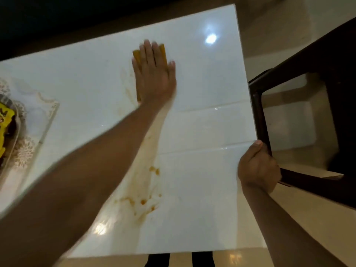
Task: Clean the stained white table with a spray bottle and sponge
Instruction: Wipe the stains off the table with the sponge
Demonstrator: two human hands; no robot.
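The glossy white table point(202, 132) fills the view. My left hand point(154, 76) lies flat with straight fingers on a yellow sponge point(162, 52), pressing it onto the far middle of the top; only the sponge's edges show around the fingers. An orange-brown stain point(143, 201) with smeared streaks runs from the near middle up under my left forearm. My right hand point(258, 166) grips the table's right edge, thumb on top and fingers curled under. No spray bottle is in view.
A clear tray point(46, 120) with a lace mat and a yellow packet point(4, 122) sits at the table's left edge. A dark brown chair point(260, 112) stands close against the right edge. Beige floor tiles lie beyond.
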